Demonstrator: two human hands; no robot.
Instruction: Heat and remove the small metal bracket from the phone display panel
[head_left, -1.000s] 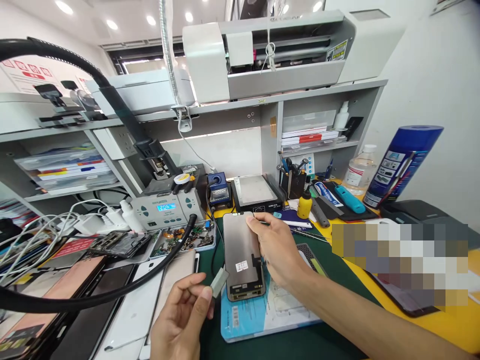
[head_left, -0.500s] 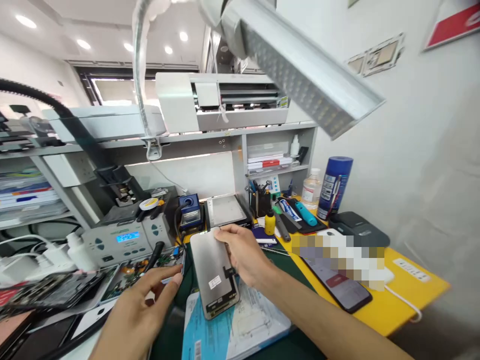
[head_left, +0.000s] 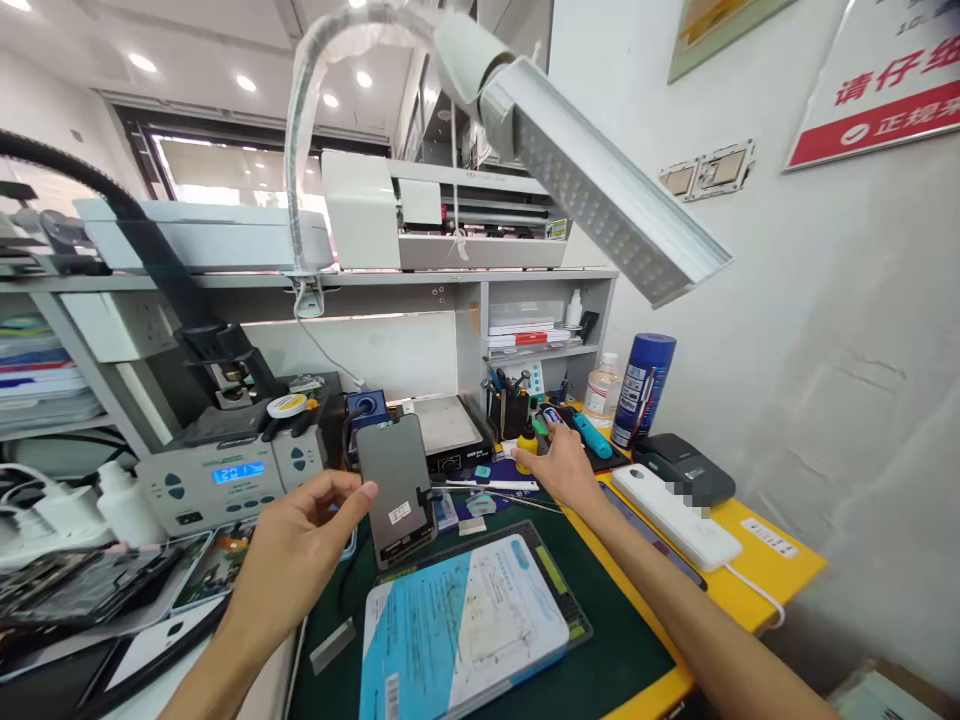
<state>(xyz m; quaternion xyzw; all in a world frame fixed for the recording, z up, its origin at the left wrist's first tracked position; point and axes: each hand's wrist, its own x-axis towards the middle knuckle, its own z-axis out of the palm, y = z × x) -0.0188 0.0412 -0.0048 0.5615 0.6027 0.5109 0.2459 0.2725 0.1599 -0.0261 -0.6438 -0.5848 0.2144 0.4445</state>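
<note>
A phone screen (head_left: 397,480), its grey back and small white label facing me, stands tilted up at the middle of the bench. My left hand (head_left: 304,535) pinches it at its left edge, thumb in front. My right hand (head_left: 559,465) reaches to the tools at the back right, thumb and index finger apart. Between those fingers shows a small yellow bottle (head_left: 526,440) with a dark tip; whether they touch it is hard to tell. A grey-handled tool seen there earlier is hidden under this hand. In front lies a blue and white printed package (head_left: 465,630).
A hot-air station (head_left: 232,475) with a lit display stands left, beside opened phone parts (head_left: 82,590). At right are a white power bank-like block (head_left: 675,515), a blue can (head_left: 643,390) and a clear bottle (head_left: 602,388). An LED lamp (head_left: 607,180) hangs overhead.
The phone screen has passed from my right hand to my left and sits farther back, off the package. My right hand has moved away to the back right. The view has shifted.
</note>
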